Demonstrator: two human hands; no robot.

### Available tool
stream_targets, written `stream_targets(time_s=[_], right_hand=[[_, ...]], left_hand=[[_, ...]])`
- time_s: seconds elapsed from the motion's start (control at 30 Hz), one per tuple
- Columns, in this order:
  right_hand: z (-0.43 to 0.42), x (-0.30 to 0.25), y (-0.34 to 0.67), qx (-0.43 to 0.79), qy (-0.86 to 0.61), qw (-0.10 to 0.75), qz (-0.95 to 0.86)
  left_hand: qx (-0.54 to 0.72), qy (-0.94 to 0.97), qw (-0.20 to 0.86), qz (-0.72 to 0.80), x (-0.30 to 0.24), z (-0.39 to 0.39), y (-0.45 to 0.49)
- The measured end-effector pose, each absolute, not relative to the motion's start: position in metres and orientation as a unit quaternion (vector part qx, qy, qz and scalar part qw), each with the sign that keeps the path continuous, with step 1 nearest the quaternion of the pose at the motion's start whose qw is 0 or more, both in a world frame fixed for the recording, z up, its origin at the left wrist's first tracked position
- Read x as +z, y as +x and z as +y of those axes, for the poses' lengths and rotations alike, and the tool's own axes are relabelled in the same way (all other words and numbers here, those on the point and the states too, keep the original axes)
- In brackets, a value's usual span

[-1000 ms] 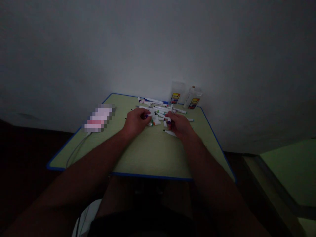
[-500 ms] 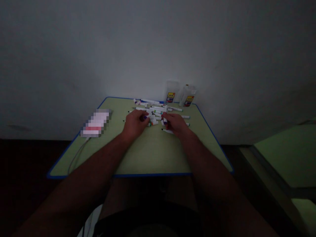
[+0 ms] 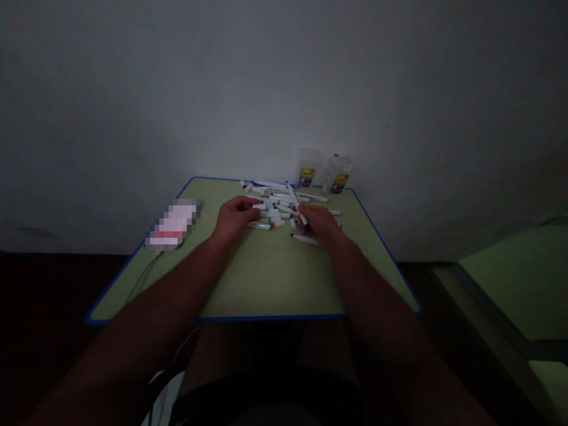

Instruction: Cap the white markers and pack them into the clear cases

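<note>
A heap of several white markers with coloured caps lies near the far edge of a green table with a blue rim. My left hand rests at the left side of the heap, fingers curled over markers there. My right hand is closed round one white marker, which slants up and away over the heap. Another loose marker lies just in front of my right hand.
Two clear packs with yellow labels stand against the wall at the back right. A blurred flat object with a cable lies at the table's left. A second green surface is at the far right.
My right hand has lifted one marker so that it points up over the heap. My left hand has slid slightly left. The camera has shifted a little.
</note>
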State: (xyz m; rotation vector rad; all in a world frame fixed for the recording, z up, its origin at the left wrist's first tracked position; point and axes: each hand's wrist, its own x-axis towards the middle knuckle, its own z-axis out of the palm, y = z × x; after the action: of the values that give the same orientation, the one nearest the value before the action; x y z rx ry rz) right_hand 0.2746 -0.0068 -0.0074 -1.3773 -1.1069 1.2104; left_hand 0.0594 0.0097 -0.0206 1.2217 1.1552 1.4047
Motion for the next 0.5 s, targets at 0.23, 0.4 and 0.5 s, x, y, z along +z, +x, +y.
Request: stream_targets(time_s=[0.23,0.4,0.5], right_hand=[[-0.0104,-0.0031,0.2742,0.477,-0.565,0.465,-0.486],[-0.0104,-0.0039,0.2754,0.465,-0.544,0.497,-0.491],[-0.0088,-0.0065,0.2767,0.464,-0.537,0.510,-0.487]], left_hand=[[0.587,0.438,0.503,0.459,-0.0140,0.0091,0.0606],[0.587,0.421,0.506,0.471,-0.0128,0.0104,0.0606],[0.592,0.415,0.512,0.464,-0.0135,0.0108,0.0598]])
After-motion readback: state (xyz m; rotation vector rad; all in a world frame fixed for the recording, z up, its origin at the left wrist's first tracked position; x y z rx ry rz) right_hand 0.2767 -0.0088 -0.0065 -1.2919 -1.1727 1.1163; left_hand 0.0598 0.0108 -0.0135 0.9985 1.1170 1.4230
